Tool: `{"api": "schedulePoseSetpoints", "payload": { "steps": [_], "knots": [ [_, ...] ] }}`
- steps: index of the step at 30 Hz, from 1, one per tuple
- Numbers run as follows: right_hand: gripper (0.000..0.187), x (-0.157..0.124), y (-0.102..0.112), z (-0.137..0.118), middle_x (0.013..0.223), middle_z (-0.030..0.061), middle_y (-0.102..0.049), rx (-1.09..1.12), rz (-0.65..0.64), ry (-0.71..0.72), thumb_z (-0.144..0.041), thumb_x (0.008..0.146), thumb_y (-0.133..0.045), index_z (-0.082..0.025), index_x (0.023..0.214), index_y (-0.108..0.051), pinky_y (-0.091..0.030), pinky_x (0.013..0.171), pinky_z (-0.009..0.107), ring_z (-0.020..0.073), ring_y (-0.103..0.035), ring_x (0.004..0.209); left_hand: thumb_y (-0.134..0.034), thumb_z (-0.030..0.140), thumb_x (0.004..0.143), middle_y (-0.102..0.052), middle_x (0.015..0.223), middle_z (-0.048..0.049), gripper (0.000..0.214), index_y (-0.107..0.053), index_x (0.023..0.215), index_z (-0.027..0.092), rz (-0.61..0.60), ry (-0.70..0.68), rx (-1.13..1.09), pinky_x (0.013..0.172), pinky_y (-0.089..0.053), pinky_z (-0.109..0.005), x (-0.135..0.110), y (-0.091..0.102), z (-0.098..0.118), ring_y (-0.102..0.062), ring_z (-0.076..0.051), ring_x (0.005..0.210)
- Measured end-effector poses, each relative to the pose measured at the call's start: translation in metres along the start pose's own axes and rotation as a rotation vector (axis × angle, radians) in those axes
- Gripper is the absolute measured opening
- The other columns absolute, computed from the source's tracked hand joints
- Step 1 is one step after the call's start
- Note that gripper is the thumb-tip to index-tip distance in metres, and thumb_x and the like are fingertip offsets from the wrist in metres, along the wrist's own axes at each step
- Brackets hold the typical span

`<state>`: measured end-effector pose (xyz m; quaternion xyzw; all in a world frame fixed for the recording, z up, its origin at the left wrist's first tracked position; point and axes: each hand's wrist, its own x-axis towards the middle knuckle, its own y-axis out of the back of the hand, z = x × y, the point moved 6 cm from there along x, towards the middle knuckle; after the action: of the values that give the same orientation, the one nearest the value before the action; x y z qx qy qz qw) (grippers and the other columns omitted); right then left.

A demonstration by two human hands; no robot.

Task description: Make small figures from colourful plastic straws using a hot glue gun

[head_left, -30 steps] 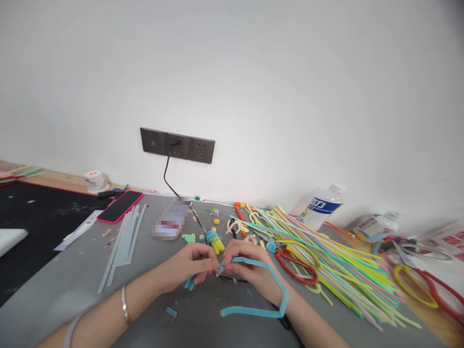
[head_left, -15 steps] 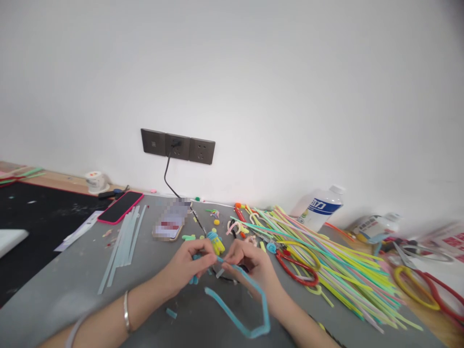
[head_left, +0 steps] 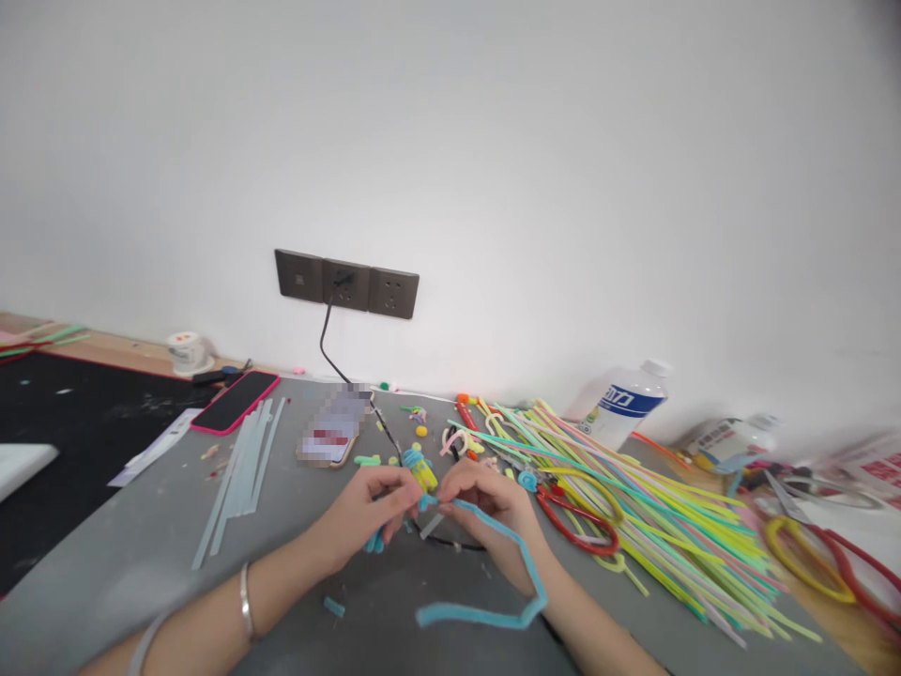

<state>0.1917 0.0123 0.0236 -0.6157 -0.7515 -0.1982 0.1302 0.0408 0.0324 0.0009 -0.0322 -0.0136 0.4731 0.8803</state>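
Note:
A long blue pipe cleaner (head_left: 525, 554) runs between my hands, then bends in a loose hook over the grey mat (head_left: 282, 601). My left hand (head_left: 384, 512) is closed, pinching its short end, and more blue fuzzy pieces show beneath the fingers. My right hand (head_left: 485, 502) pinches the same strand a little to the right. Just beyond my fingertips sits a small blue and yellow fuzzy figure (head_left: 420, 467). A short blue offcut (head_left: 333, 607) lies on the mat near my left forearm.
Many coloured pipe cleaners (head_left: 654, 516) spread at right, with red and yellow-handled scissors (head_left: 581, 516) on them. Pale glue sticks (head_left: 243, 469), a pink-edged phone (head_left: 236, 402) and a second phone (head_left: 334, 427) lie left. A white bottle (head_left: 626, 404) stands by the wall.
The blue pipe cleaner's loose loop has swung right and its free end has dropped lower. Both hands keep their pinch, with the right hand slightly shifted.

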Motion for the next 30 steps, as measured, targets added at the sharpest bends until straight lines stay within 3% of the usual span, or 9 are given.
{"api": "schedulePoseSetpoints", "payload": {
  "steps": [4,6,9,13,15,17,21,26,30],
  "knots": [
    [0.016,0.004,-0.001,-0.016,0.074,0.0048,-0.065,-0.126,-0.092,0.093,-0.033,0.085,-0.072,-0.02,0.076,-0.071,-0.047,0.063,0.028,0.0173,-0.06,0.071,-0.068,0.058,0.077,-0.047,0.056,0.0061,0.045,-0.058,0.067,0.015,-0.107,0.053,0.089,0.044,-0.03,-0.019,-0.001,-0.005,-0.004,-0.037,-0.005,0.042],
    [0.019,0.005,-0.002,-0.017,0.076,0.0052,-0.065,-0.12,-0.118,0.044,-0.036,0.085,-0.072,-0.02,0.076,-0.071,-0.049,0.066,0.029,0.0176,-0.061,0.073,-0.068,0.055,0.077,-0.048,0.061,0.0053,0.042,-0.058,0.067,0.016,-0.132,0.075,0.119,0.042,-0.032,-0.018,-0.001,-0.006,-0.004,-0.038,-0.005,0.043],
    [0.025,0.004,-0.002,-0.005,0.078,0.0047,-0.065,0.041,-0.157,-0.203,-0.045,0.086,-0.068,-0.02,0.085,-0.071,-0.052,0.064,0.029,0.0169,-0.064,0.071,-0.065,0.048,0.08,-0.045,0.06,0.0064,0.035,-0.055,0.068,0.017,-0.102,0.049,0.161,0.043,-0.034,-0.018,-0.001,-0.002,0.0,-0.038,-0.005,0.045],
    [0.049,0.0,0.006,0.005,0.075,0.0042,-0.067,0.285,-0.141,-0.525,-0.062,0.087,-0.058,-0.016,0.095,-0.068,-0.052,0.055,0.026,0.0143,-0.064,0.059,-0.061,0.034,0.081,-0.045,0.06,0.006,0.024,-0.051,0.066,0.018,-0.115,0.009,0.237,0.045,-0.035,-0.019,-0.001,0.0,0.007,-0.041,-0.007,0.048],
    [0.059,-0.003,0.006,0.001,0.071,0.0054,-0.068,0.264,-0.244,-0.62,-0.068,0.087,-0.05,-0.013,0.092,-0.068,-0.05,0.051,0.024,0.0128,-0.062,0.052,-0.06,0.026,0.079,-0.048,0.062,0.0051,0.019,-0.051,0.065,0.017,-0.134,-0.055,0.303,0.051,-0.036,-0.02,-0.001,-0.002,0.011,-0.043,-0.008,0.053],
    [0.049,-0.007,0.004,-0.005,0.068,0.0036,-0.067,0.146,-0.361,-0.67,-0.061,0.085,-0.06,-0.013,0.09,-0.066,-0.047,0.05,0.022,0.0115,-0.061,0.05,-0.059,0.019,0.077,-0.05,0.064,0.0045,0.014,-0.052,0.064,0.016,-0.145,-0.11,0.364,0.058,-0.037,-0.021,-0.002,-0.004,0.013,-0.045,-0.009,0.059],
    [0.036,-0.012,-0.002,-0.013,0.053,-0.0043,-0.055,-0.064,-0.395,-0.698,-0.051,0.087,-0.062,-0.016,0.078,-0.059,-0.037,0.045,0.02,0.0076,-0.045,0.042,-0.058,0.014,0.076,-0.05,0.064,0.0045,0.012,-0.053,0.065,0.016,-0.162,-0.16,0.409,0.062,-0.036,-0.021,-0.003,-0.007,0.012,-0.046,-0.01,0.064],
    [0.032,-0.008,-0.01,-0.019,0.058,-0.0074,-0.042,-0.069,-0.336,-0.56,-0.045,0.085,-0.066,-0.017,0.076,-0.055,-0.025,0.049,0.02,0.007,-0.033,0.053,-0.059,0.016,0.081,-0.053,0.068,0.0031,0.015,-0.054,0.066,0.016,-0.096,-0.262,0.426,0.063,-0.037,-0.022,-0.006,-0.004,0.019,-0.048,-0.01,0.064],
    [0.036,-0.008,-0.011,-0.02,0.054,-0.0097,-0.039,0.071,-0.321,-0.581,-0.051,0.086,-0.064,-0.019,0.079,-0.05,-0.023,0.046,0.02,0.0062,-0.031,0.047,-0.056,0.01,0.082,-0.049,0.065,0.0036,0.018,-0.051,0.066,0.018,0.023,-0.566,0.585,0.057,-0.036,-0.021,-0.016,-0.005,0.035,-0.047,-0.009,0.059]
  ]
}}
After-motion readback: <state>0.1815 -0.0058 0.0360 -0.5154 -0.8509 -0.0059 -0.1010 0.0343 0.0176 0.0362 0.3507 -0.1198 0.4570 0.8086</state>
